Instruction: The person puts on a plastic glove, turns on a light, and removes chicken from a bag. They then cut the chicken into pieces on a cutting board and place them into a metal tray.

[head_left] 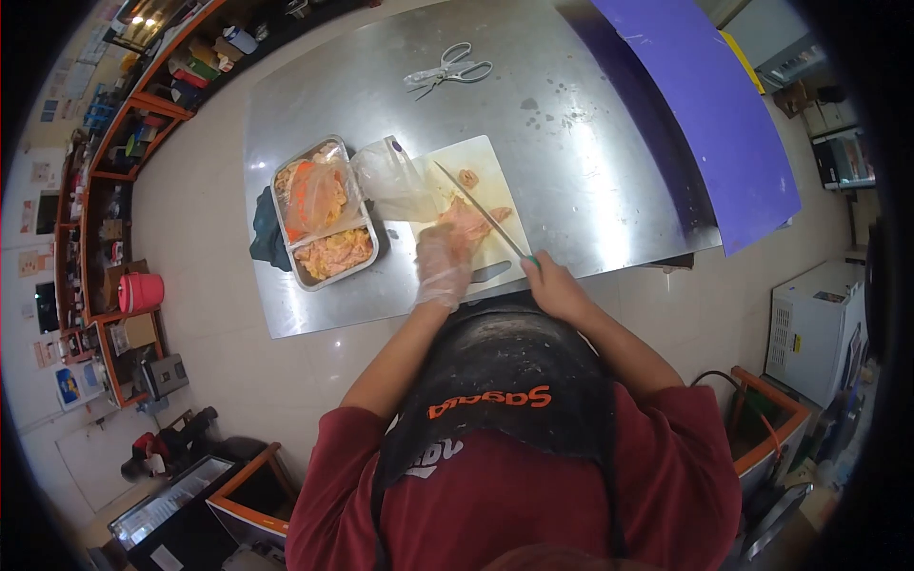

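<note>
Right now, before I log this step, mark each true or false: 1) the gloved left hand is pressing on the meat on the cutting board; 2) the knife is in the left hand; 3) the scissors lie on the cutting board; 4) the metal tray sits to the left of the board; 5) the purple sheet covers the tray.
1) True: the left hand, in a clear glove, rests on the raw meat on the cutting board.
2) False: the right hand holds the knife.
3) False: the scissors lie on the steel table, apart from the board.
4) True: the metal tray sits left of the board.
5) False: the purple sheet lies at the table's right edge.
</note>
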Tool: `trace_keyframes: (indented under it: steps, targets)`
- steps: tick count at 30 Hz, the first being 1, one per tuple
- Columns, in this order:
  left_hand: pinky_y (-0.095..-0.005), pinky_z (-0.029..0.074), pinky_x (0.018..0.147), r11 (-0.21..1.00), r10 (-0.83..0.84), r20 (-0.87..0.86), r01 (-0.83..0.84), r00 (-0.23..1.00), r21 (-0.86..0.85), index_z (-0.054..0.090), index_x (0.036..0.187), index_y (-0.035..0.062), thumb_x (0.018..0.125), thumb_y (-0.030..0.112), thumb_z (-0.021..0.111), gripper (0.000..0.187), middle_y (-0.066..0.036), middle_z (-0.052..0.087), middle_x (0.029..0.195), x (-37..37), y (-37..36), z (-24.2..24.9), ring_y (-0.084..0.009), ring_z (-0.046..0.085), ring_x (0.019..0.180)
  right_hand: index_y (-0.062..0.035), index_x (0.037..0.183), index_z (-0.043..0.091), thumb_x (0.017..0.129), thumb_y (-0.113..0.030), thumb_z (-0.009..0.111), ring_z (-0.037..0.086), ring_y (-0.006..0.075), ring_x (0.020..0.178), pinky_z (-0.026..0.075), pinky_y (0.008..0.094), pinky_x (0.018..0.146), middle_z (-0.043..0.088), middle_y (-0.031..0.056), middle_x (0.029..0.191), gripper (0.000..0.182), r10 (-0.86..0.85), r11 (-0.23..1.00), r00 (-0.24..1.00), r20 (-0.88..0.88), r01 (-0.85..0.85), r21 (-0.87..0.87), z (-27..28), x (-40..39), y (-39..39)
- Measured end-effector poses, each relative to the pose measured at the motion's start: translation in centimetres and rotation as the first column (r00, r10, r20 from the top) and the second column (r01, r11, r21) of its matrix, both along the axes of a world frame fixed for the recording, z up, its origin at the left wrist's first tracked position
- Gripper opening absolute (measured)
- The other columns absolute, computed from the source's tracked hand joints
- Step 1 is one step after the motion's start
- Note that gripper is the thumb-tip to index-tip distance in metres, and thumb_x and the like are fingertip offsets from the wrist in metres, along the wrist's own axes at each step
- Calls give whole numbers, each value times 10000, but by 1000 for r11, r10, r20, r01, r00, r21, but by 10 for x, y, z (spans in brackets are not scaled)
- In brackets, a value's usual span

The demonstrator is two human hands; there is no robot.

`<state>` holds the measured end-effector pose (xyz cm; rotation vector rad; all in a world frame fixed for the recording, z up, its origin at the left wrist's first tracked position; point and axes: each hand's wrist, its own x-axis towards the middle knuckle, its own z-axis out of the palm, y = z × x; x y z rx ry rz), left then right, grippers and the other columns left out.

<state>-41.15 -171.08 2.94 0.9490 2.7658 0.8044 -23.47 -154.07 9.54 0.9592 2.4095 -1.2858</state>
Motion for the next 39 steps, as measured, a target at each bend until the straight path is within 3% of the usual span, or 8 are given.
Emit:
trace_keyframes:
  steps: [8,12,15,21,26,30,33,39]
  targets:
    - [-460,494,948,945,-306,5,304,952,-121,676,1290,183,940,188,594,359,-223,650,1112,-3,53,9,-372,634,1026,30,1111,614,1078,-478,387,630,546,993,491,585,882,675,351,994,557,-11,992,998,60,3,127,-6,-62,-14]
    - [-437,515,942,889,-455,-97,445,885,-108,506,1505,204,934,60,528,589,-183,661,1051,-13,43,3,-321,640,981,56,1076,669,1072,-509,374,634,524,1037,498,558,911,676,352,1024,638,46,992,999,29,-49,118,11,-24,-8]
    - [-400,531,938,926,-257,-114,278,960,255,581,1446,188,928,74,539,532,-178,677,1042,-15,50,3,-288,669,965,69,1091,670,1070,-513,373,632,526,1049,503,544,917,676,353,1035,654,-16,989,977,215,-16,147,2,26,-8]
    - [-427,556,839,936,-320,-60,306,945,-177,692,1182,60,911,94,545,310,-164,712,996,-5,38,-15,-315,706,922,81,1026,684,1072,-532,348,619,529,1085,498,525,939,672,358,1050,701,36,997,986,160,-46,61,-20,-62,0]
    - [-415,575,717,941,-256,-78,267,963,209,682,996,28,879,101,571,177,-201,705,901,-18,27,-52,-310,715,822,72,1078,685,1069,-540,333,601,516,1136,465,526,995,655,365,1111,706,44,993,972,231,-67,94,-3,9,5]
    - [-413,578,707,949,-314,-141,309,939,-53,684,1001,19,881,100,565,187,-180,715,895,-10,22,-29,-310,719,834,83,1093,680,1066,-534,337,605,508,1126,459,522,1004,656,359,1108,707,13,993,988,154,-30,111,-4,12,0]
    - [-419,580,727,911,-401,-167,372,901,-178,689,1044,23,892,101,550,220,-165,725,919,-13,16,-36,-318,721,854,82,1092,688,1072,-547,319,617,523,1108,479,522,971,660,367,1099,730,108,993,978,177,-114,25,-20,-76,6]
    - [-437,583,745,960,-279,-20,279,960,32,685,1124,31,914,110,528,274,-169,729,921,-26,27,-39,-327,722,845,103,1031,697,1074,-530,318,627,539,1057,491,536,945,660,385,1011,739,214,963,977,9,-212,165,-3,-2,9]
